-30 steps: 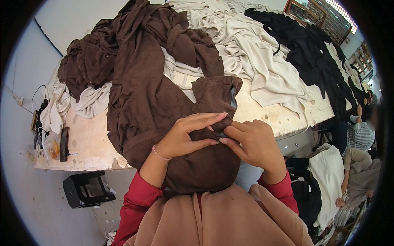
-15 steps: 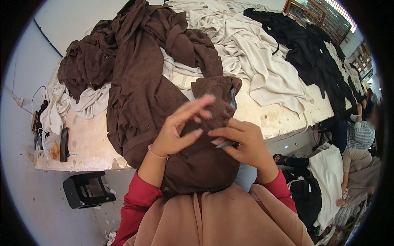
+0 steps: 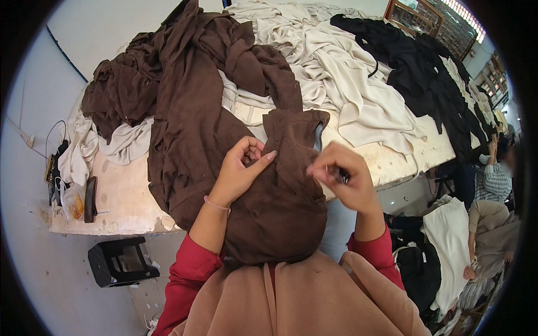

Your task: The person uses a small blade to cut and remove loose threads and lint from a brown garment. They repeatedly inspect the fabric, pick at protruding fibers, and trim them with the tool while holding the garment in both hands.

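Observation:
A dark brown garment (image 3: pixel 193 112) runs from the table down over my lap, with a cuff-like end standing up in front of me. My left hand (image 3: pixel 242 168) is closed on the brown cloth, its thumb and curled fingers at the left side of that end. To the right of it, my right hand (image 3: pixel 346 176) is raised and blurred, fingers bent. Tucked in its palm are small thread snips (image 3: pixel 341 176), mostly hidden by the fingers. Its fingertips are close to the right edge of the brown cloth; whether they touch it I cannot tell.
Cream cloth (image 3: pixel 336 84) and black garments (image 3: pixel 414 67) are heaped across the table (image 3: pixel 126 193). A dark, narrow object (image 3: pixel 90 199) and a plastic bag (image 3: pixel 73 201) lie at the left edge. Below stands a black stool (image 3: pixel 122 262). Other people (image 3: pixel 493 218) work at far right.
My left hand has lowered and closed on the brown cloth. My right hand has moved right and up, away from the left, with the snips turned further into its palm.

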{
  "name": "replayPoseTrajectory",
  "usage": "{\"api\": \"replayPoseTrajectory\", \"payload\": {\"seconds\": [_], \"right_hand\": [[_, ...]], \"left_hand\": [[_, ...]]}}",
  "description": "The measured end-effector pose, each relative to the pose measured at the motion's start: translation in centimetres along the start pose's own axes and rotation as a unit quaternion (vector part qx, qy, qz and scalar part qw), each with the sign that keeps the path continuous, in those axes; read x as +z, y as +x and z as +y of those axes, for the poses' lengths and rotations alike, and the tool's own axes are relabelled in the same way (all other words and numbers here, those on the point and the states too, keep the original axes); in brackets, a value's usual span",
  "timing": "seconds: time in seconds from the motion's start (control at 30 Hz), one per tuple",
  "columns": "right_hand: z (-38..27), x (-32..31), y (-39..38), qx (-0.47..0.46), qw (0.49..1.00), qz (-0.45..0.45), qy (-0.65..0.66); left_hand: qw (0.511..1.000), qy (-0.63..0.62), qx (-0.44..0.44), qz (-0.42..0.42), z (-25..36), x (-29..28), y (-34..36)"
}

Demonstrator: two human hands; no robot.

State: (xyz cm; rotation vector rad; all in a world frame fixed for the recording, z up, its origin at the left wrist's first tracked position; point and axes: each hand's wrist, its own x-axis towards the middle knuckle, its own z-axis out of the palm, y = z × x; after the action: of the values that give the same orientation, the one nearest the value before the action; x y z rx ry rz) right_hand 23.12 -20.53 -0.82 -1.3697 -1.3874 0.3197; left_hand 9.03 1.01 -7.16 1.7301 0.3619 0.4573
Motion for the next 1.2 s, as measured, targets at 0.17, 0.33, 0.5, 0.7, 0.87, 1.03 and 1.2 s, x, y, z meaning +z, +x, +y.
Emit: {"api": "replayPoseTrajectory", "payload": {"seconds": [0.17, 0.33, 0.5, 0.7, 0.87, 1.03, 1.2], "right_hand": [[1.1, 0.8, 3.7, -0.038, 0.996, 0.065, -0.048], [1.6, 1.6, 6.3, 0.003, 1.000, -0.012, -0.012], [2.5, -1.0, 6.4, 0.081, 0.989, -0.088, -0.089], [2.5, -1.9, 5.2, 0.063, 0.998, -0.020, 0.005], [1.3, -0.4, 4.7, 0.084, 0.985, -0.023, 0.149], [0.9, 0.6, 5.0, 0.135, 0.976, -0.020, 0.170], [0.7, 1.9, 5.6, -0.031, 0.997, 0.074, -0.016]], "left_hand": [[0.972, -0.227, 0.051, 0.020, 1.6, 0.7, -0.7], [0.970, -0.222, 0.093, 0.030, 4.2, -0.9, -2.6], [0.945, -0.237, 0.170, 0.145, 6.5, -3.0, -4.5], [0.878, -0.347, 0.183, 0.275, 7.2, -3.2, -3.1], [0.953, -0.235, 0.180, 0.064, 7.1, -3.3, -2.5], [0.990, 0.019, 0.132, -0.044, 7.1, -2.7, -2.0], [0.982, -0.177, -0.030, -0.055, 6.4, -2.1, -2.3]]}}
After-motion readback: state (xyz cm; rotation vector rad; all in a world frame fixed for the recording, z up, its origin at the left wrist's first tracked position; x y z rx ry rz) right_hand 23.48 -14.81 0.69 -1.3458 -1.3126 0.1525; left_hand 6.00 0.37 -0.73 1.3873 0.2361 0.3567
